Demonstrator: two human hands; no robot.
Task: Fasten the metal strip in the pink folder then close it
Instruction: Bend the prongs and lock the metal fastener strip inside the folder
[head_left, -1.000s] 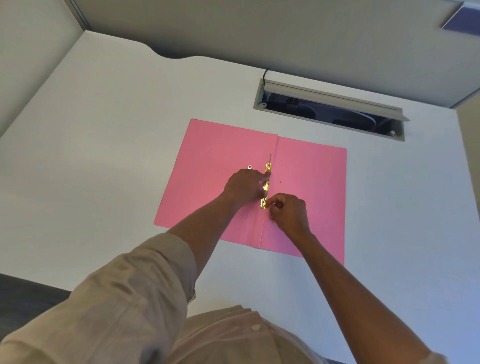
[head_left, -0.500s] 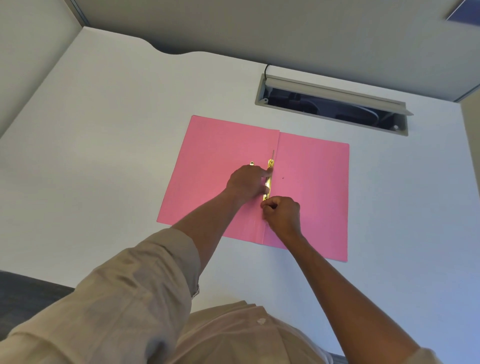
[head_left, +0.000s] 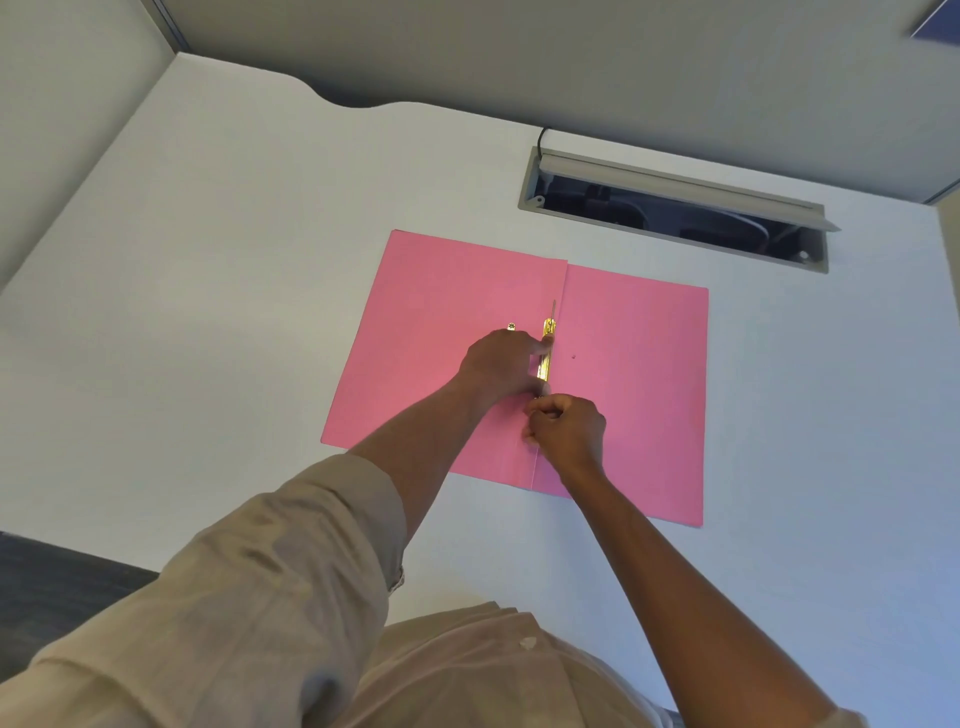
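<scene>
The pink folder (head_left: 639, 374) lies open and flat on the white desk. A gold metal strip (head_left: 547, 347) runs along its centre fold. My left hand (head_left: 498, 364) presses on the strip from the left, its forefinger on the upper part. My right hand (head_left: 566, 428) sits just below, fingers curled and pinching the strip's lower end, which they hide. A small metal piece (head_left: 511, 326) lies on the left flap, just above my left hand.
An open cable slot with a grey lid (head_left: 675, 208) is set into the desk behind the folder. Grey partition walls close the desk at the back and left. A dark floor strip (head_left: 62, 577) shows beyond the desk's near left edge.
My right hand has slid slightly up along the fold, closer to my left hand. My left hand stays on the strip.
</scene>
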